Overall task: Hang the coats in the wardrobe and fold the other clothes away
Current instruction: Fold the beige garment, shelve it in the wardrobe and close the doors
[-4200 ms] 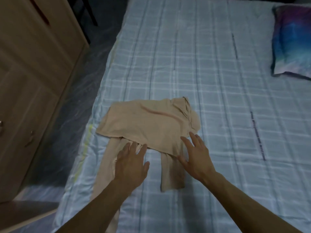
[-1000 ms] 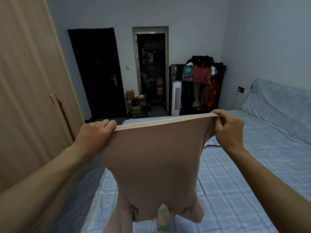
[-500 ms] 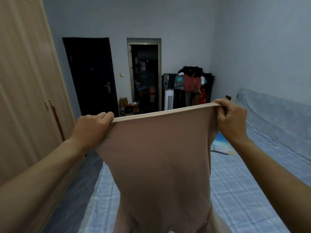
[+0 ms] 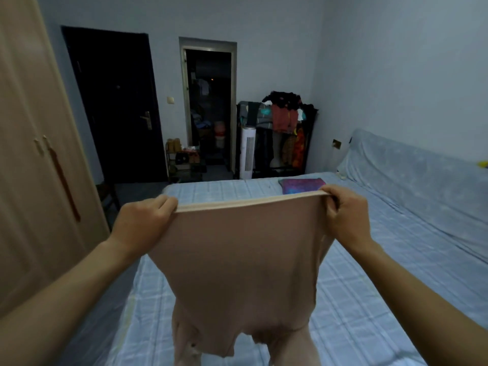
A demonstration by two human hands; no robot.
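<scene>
A beige long-sleeved top (image 4: 243, 270) hangs in the air over the bed (image 4: 369, 286), stretched flat by its hem. My left hand (image 4: 142, 223) grips the hem's left corner and my right hand (image 4: 346, 215) grips its right corner, both at chest height. The sleeves and collar dangle at the bottom, near the bed's surface. The wooden wardrobe (image 4: 34, 167) stands to my left with its doors closed.
A purple-blue pillow (image 4: 303, 184) lies at the far end of the bed. Beyond it stand a loaded clothes rack (image 4: 285, 133), a white tower fan (image 4: 248, 151), a shoe shelf (image 4: 184, 162), a dark door (image 4: 116, 107) and an open doorway (image 4: 208, 107). A narrow aisle runs between wardrobe and bed.
The top was lying folded on the bed under my flat hands; now both hands hold it up by the hem. In the last second my view dropped slightly, and the hands sit lower in view.
</scene>
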